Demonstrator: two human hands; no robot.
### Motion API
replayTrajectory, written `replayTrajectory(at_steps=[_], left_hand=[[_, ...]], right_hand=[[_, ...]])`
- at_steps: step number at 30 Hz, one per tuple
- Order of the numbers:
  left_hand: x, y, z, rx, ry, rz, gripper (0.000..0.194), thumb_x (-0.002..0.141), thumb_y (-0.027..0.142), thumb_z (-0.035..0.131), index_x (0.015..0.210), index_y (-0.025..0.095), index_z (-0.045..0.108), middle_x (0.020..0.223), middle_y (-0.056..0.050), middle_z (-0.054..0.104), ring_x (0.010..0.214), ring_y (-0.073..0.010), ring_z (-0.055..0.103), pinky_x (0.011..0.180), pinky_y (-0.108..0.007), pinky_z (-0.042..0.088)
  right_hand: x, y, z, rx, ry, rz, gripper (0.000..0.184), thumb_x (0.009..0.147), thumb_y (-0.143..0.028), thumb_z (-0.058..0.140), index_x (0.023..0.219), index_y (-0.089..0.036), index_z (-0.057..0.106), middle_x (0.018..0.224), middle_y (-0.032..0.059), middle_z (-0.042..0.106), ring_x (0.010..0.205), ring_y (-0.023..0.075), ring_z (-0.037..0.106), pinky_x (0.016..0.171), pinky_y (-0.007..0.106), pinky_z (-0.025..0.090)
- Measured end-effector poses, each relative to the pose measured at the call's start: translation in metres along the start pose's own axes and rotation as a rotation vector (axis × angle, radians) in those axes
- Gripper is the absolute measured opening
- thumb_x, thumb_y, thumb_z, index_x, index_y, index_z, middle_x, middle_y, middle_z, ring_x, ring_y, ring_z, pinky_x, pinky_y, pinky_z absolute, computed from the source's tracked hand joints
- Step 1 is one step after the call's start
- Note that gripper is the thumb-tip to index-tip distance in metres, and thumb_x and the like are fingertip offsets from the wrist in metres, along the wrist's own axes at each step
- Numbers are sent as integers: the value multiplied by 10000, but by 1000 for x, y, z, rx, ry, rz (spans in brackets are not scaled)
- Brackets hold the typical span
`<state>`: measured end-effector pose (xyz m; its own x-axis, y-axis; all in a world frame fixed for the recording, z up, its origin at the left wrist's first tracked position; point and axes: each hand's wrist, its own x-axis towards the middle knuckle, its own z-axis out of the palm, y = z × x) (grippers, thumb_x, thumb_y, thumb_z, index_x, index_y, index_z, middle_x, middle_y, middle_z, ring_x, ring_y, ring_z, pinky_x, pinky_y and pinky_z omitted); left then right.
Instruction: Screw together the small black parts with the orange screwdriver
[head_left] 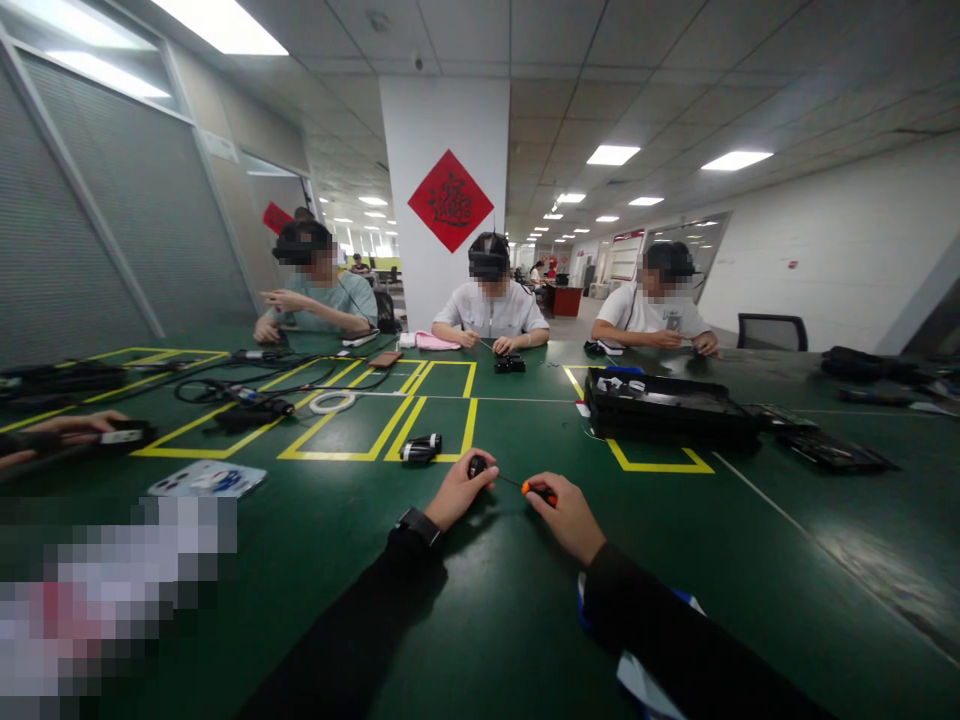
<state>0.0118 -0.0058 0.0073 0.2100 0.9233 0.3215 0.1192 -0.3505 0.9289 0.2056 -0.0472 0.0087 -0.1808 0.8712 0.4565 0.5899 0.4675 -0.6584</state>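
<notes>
My left hand is closed around a small black rounded part, holding it just above the green table. In my right hand is a screwdriver with an orange and black handle. Its thin shaft points left toward the black part; whether the tip touches it is too small to tell. Beyond my left hand, a black-and-white cylindrical piece lies on the table near a yellow tape line.
An open black case stands to the right, with dark flat items beside it. At left lie black cables, a white cable coil and a pale flat packet. A co-worker's hand touches a black device. Several people sit opposite.
</notes>
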Motion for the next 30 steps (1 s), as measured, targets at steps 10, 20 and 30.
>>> replayTrajectory(at_steps=[10,20,30], left_hand=[[0,1,1,-100,-13,-36,272,738,403,529,867,164,515,673,18,547,593,-101,548,620,-230,417],[1,-1,-1,-208,6,-97,271,761,391,485,879,147,491,641,1,557,531,-95,529,534,-216,401],[2,-3,-2,-75,4,-1,182,674,224,565,833,172,495,665,33,537,577,-90,516,618,-227,404]], right_hand=[[0,-1,-2,49,29,-4,171,717,-168,515,873,-187,582,835,26,589,786,149,547,754,288,420],[-1,-6,-1,99,13,30,142,737,-202,506,857,-175,577,834,33,601,776,146,562,739,281,442],[-3,-17,-4,139,42,13,168,777,-281,476,863,-169,567,756,24,591,658,127,556,610,236,444]])
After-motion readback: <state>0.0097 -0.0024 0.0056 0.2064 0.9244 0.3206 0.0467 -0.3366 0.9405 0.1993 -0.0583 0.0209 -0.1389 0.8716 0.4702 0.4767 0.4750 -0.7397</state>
